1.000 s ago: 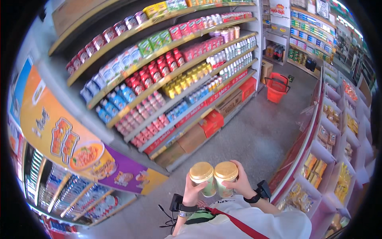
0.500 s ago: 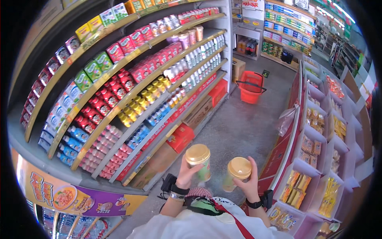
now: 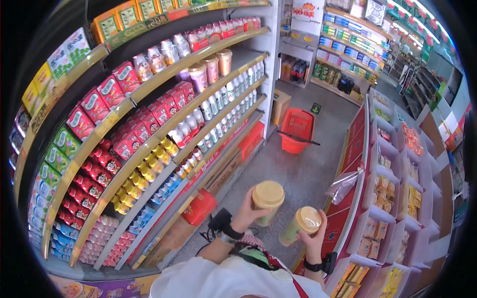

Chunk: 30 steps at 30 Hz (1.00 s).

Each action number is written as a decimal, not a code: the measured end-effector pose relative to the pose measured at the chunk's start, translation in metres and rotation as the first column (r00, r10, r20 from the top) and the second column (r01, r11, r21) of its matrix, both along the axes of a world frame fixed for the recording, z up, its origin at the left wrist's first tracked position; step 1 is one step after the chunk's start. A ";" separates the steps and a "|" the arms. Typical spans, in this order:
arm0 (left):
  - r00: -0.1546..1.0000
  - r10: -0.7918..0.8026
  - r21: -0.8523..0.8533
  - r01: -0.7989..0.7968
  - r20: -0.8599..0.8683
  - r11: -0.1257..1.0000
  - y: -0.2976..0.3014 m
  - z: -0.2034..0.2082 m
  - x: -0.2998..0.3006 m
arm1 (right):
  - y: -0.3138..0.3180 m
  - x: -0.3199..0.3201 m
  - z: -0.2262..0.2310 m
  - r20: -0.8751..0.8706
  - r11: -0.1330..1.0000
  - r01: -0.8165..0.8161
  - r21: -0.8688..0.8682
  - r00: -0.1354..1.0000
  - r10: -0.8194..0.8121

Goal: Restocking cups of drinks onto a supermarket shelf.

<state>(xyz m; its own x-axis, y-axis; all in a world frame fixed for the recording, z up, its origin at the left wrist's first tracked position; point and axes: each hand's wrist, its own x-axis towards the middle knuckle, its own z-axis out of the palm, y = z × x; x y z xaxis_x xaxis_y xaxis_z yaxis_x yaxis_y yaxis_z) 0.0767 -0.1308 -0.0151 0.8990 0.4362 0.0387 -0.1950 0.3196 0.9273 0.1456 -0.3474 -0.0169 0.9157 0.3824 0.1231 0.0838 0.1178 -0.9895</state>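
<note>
Left hand (image 3: 244,213): curled round left cup (image 3: 269,197)
Right hand (image 3: 315,239): curled round right cup (image 3: 304,221)
Cups: gold-lidded, apart, above the aisle floor (image 3: 308,174)
Red basket (image 3: 298,128): far, on the floor

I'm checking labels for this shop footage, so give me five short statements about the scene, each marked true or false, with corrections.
1. The left hand holds a pale green cylindrical cup with a gold lid. True.
2. The right hand is empty. False: the right hand holds a second gold-lidded green cup.
3. A red plastic basket stands on the grey floor. True.
4. The two cups touch each other. False: a gap separates them.
5. The clear plastic bag lies inside the basket. False: the bag hangs at the red side of the right-hand display.
</note>
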 end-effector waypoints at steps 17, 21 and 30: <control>0.979 0.202 -0.022 -0.203 -0.027 0.979 0.120 0.002 0.210 | 0.137 0.271 -0.007 -0.094 0.953 -0.299 0.040 0.949 0.301; 0.923 0.382 0.007 -0.382 -0.044 0.924 0.125 0.022 0.261 | 0.163 0.345 0.001 -0.147 0.895 -0.438 0.079 0.883 0.446; 0.870 0.479 0.106 -0.469 -0.119 0.877 0.146 0.029 0.314 | 0.245 0.461 0.007 -0.047 0.794 -0.605 0.059 0.793 0.607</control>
